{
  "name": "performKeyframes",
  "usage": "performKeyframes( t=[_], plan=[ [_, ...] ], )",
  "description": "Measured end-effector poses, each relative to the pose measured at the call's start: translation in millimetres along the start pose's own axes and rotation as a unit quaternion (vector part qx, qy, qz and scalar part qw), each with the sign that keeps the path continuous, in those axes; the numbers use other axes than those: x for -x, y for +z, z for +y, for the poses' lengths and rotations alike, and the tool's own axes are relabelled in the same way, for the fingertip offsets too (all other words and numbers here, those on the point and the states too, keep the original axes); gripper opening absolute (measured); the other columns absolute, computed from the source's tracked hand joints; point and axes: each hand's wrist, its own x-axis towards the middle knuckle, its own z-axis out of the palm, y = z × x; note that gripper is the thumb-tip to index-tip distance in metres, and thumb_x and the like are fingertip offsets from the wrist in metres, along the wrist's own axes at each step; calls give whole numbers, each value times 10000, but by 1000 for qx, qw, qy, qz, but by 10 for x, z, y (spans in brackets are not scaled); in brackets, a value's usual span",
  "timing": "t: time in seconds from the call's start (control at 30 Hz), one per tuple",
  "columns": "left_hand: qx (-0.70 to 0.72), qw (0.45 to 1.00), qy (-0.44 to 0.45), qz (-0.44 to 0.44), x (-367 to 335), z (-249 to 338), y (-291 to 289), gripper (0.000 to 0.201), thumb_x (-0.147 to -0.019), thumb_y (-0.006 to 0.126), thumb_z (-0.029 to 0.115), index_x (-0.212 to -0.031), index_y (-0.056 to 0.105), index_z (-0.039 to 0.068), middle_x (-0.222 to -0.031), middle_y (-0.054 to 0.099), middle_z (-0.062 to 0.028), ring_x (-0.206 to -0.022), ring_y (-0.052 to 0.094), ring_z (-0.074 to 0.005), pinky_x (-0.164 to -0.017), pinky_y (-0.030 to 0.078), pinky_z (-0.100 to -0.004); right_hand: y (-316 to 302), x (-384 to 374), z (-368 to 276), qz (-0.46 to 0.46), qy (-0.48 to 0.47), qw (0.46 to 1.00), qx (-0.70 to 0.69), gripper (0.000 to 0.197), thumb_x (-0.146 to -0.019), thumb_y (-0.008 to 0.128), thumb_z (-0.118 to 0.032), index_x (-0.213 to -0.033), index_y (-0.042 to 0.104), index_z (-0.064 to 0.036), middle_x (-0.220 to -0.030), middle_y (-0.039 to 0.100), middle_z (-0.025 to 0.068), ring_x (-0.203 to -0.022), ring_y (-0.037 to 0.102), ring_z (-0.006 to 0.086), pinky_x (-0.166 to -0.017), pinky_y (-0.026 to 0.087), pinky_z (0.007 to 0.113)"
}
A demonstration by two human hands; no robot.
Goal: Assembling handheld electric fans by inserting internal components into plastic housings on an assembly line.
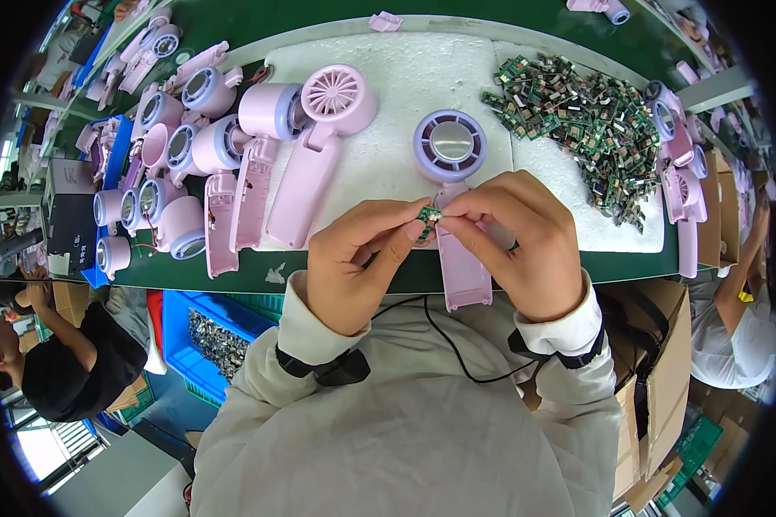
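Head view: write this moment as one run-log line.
left hand: pinching small green circuit board | right hand: pinching same board | below hands: pink fan | right side: circuit-board pile on white foam

Green table [250, 19], white foam sheet [405, 73] on it, black box [69, 233] at left, black-shirted person [82, 366] at left, blue bin [176, 336] of small silvery parts [215, 340] near left, cardboard box [666, 379] near right, green crate [697, 446] near right, white-shirted person [733, 345] at right.
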Motion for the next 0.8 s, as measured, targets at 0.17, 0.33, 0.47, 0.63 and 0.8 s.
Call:
performKeyframes(
  t=[0.17,0.33,0.47,0.63,0.8],
  plan=[
    [-24,999,31,-2,-1,-28,-4,307,-994,592,-67,-1294,648,-33,-1198,666,-159,-1036,694,-201,-902,561,-282,-4,1,32,-2,22,999,-41,138,-801,793,-59,-913,713,-46,-844,663,62,-767,628,252,-665,506,366],
    [-40,998,41,-7,17,-22,-19,295,-988,582,-85,-1272,644,-33,-1225,656,-195,-1056,686,-234,-907,581,-324,-37,-18,56,-23,0,999,-39,165,-789,815,-23,-939,747,-31,-874,689,82,-765,650,223,-673,522,336],
    [-54,997,43,-16,3,-15,-17,291,-985,579,-93,-1264,640,-35,-1235,651,-212,-1064,682,-251,-909,589,-345,-93,-66,91,-32,-52,998,-30,183,-772,823,-42,-939,749,-29,-883,675,76,-796,633,239,-678,517,342],
    [-121,990,64,-23,12,-3,-45,289,-981,590,-89,-1259,648,-35,-1212,657,-209,-1055,684,-251,-901,583,-342,-183,-164,86,-56,-142,988,20,218,-727,830,-69,-924,745,-31,-894,652,54,-822,607,245,-684,513,348],
    [-186,979,73,-35,8,29,-42,280,-977,600,-86,-1245,661,-34,-1188,664,-202,-1047,685,-245,-890,580,-334,-228,-174,130,-59,-197,976,68,226,-706,827,-78,-911,740,-38,-877,643,44,-812,598,244,-683,514,358]
  ],
)
